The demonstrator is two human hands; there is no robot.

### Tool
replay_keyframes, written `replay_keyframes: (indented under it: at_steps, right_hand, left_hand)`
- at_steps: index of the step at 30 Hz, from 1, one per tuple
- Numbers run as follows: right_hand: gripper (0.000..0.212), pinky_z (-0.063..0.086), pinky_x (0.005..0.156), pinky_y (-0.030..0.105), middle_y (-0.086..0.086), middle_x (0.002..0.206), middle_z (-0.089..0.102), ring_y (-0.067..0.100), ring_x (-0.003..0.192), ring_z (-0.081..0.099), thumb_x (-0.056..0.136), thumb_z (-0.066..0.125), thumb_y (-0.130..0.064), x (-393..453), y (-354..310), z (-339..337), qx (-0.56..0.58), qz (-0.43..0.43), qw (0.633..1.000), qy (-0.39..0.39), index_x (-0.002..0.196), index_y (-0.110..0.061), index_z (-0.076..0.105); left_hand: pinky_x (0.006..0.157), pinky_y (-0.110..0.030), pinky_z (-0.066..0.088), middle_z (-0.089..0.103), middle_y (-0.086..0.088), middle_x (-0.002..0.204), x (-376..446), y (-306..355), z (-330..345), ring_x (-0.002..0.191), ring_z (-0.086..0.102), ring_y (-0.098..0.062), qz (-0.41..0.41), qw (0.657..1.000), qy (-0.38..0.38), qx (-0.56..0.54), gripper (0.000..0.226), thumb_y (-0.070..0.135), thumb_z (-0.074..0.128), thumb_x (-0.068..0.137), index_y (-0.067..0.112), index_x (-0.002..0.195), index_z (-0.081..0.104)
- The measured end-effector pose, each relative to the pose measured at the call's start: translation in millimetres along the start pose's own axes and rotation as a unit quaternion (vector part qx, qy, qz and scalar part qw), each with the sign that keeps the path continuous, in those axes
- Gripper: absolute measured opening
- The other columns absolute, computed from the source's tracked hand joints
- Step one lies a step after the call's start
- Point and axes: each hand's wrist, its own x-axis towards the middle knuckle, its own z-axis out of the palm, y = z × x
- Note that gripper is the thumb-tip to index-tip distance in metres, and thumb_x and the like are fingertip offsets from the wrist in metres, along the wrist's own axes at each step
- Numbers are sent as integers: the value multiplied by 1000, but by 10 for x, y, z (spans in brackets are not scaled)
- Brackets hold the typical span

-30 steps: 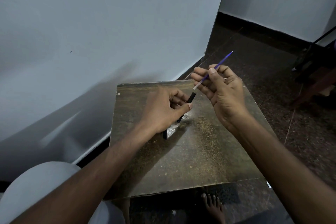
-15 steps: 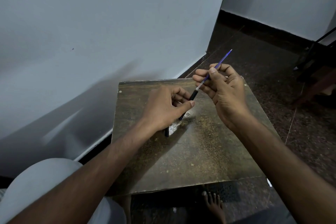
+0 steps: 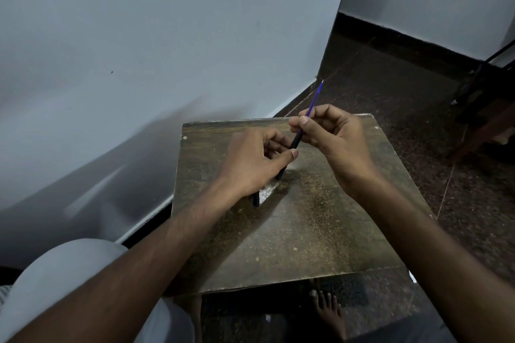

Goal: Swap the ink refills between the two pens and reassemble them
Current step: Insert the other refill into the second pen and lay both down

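My left hand [image 3: 252, 163] is closed around a black pen barrel [image 3: 294, 143], which slants up to the right out of my fingers. A second black pen part [image 3: 255, 200] sticks out below my left wrist, and I cannot tell whether that hand holds it. My right hand [image 3: 333, 138] pinches a thin blue ink refill [image 3: 315, 99]. The refill's lower end sits inside the open top of the barrel, and its tip points up and away. Both hands hover over the small brown table [image 3: 320, 231].
A pale wall [image 3: 167, 50] runs close along the table's left side. Dark speckled floor [image 3: 404, 78] lies to the right, with dark wooden furniture legs [image 3: 479, 120] at the far right. My bare foot [image 3: 328, 312] rests under the table's near edge, and my grey-clad knee [image 3: 64, 281] is at lower left.
My right hand has brought the blue refill down to the black barrel. Its lower end, free a second ago, now sits inside the barrel's mouth.
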Motion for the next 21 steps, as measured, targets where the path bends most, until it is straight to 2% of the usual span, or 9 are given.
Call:
replay_keyframes:
  at_steps: [3, 7, 10, 13, 15, 17, 19, 21]
  right_hand:
    - [7, 65, 94, 40, 16, 109, 82, 30, 105, 81, 103, 71, -9, -9, 12, 8, -3, 12, 1000, -13, 108, -5, 74]
    - [20, 65, 95, 42, 14, 111, 83, 33, 109, 80, 106, 69, -18, 0, 37, 2, -17, 17, 1000, -14, 118, -3, 75]
    - [28, 65, 89, 35, 15, 109, 82, 28, 102, 80, 109, 64, -30, 21, 43, -8, 10, 22, 1000, -2, 118, -6, 76]
    - [31, 62, 86, 35, 12, 105, 82, 22, 96, 78, 110, 61, -34, 25, 71, -27, -4, 25, 999, 40, 118, -7, 75]
    - [24, 61, 85, 36, 4, 102, 82, 14, 94, 76, 107, 65, -36, 9, 102, -43, -121, 8, 992, 45, 116, -17, 76]
    - [19, 59, 81, 32, -9, 101, 79, 7, 94, 72, 101, 72, -43, -36, 118, -16, -279, -24, 960, 14, 112, -29, 77]
    - [28, 52, 85, 31, -16, 112, 71, 6, 101, 65, 93, 76, -53, -97, 137, 83, -383, -41, 922, -33, 115, -35, 77]
    - [46, 47, 97, 38, -10, 121, 59, 13, 118, 53, 86, 76, -64, -157, 161, 220, -444, -29, 891, -86, 123, -37, 74]
  left_hand:
    - [66, -4, 52, 81, 14, 86, 4, 8, -10, 79, 76, 2, -2, 1000, 15, -4, 13, 32, 86, 92, 26, 103, 82]
    - [72, -5, 54, 82, 15, 90, 9, -1, -23, 83, 77, 1, 1, 1000, 25, -16, 13, 31, 86, 92, 28, 105, 83]
    - [71, -4, 53, 82, 17, 89, 29, -16, -45, 83, 77, 4, 3, 999, 32, -19, 13, 34, 86, 92, 30, 104, 82]
    - [66, 0, 48, 79, 21, 85, 70, -44, -120, 81, 73, 11, 3, 999, 47, -17, 11, 34, 85, 92, 36, 100, 78]
    - [65, 1, 47, 79, 21, 84, 114, -74, -207, 79, 73, 12, -1, 998, 66, -22, 10, 34, 85, 93, 35, 100, 79]
    - [65, 0, 48, 79, 20, 83, 154, -113, -315, 79, 73, 12, -9, 996, 90, -18, 10, 36, 86, 92, 35, 99, 79]
    - [66, 0, 50, 79, 21, 81, 179, -159, -407, 77, 73, 12, -13, 993, 116, -13, 9, 38, 86, 91, 36, 96, 79]
    - [68, 0, 50, 79, 22, 83, 194, -194, -466, 79, 73, 13, -14, 991, 132, -4, 10, 40, 85, 91, 34, 99, 80]
